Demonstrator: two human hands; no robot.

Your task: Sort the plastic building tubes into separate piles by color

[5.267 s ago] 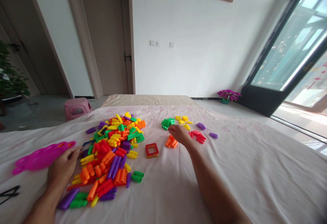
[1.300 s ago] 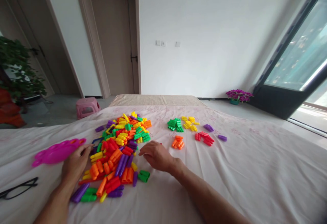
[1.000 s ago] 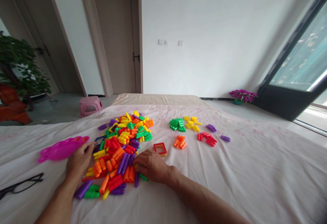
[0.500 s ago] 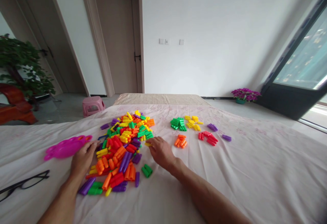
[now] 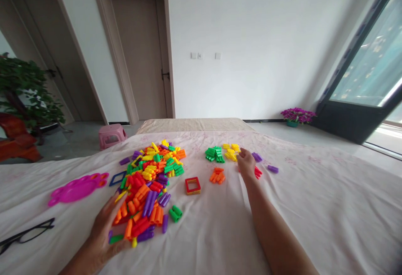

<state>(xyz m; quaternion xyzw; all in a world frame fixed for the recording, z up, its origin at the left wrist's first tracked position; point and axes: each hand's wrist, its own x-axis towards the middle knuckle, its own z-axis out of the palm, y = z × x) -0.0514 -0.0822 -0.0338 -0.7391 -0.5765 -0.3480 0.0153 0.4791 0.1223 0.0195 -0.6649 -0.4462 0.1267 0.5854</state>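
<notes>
A heap of colourful plastic bullet-shaped building pieces lies on the tablecloth. My left hand rests open against its near left side, thumb and fingers apart, partly covering pieces there. My right hand is over the sorted groups, between the yellow pieces and the red pieces. Its fingers are drawn together at the yellow ones; what they hold, if anything, is hidden. Green pieces and orange pieces form groups nearby. Purple pieces lie beyond the right hand.
Red and yellow square frames are stacked between the heap and the groups. A blue square frame lies by the heap. At left are a pink plastic tray and black glasses. A joined green pair lies nearer me.
My right hand has moved right, from beside the heap to the yellow group, uncovering the stacked frames. My left hand has come nearer to me, away from the blue frame, with its fingers spread.
</notes>
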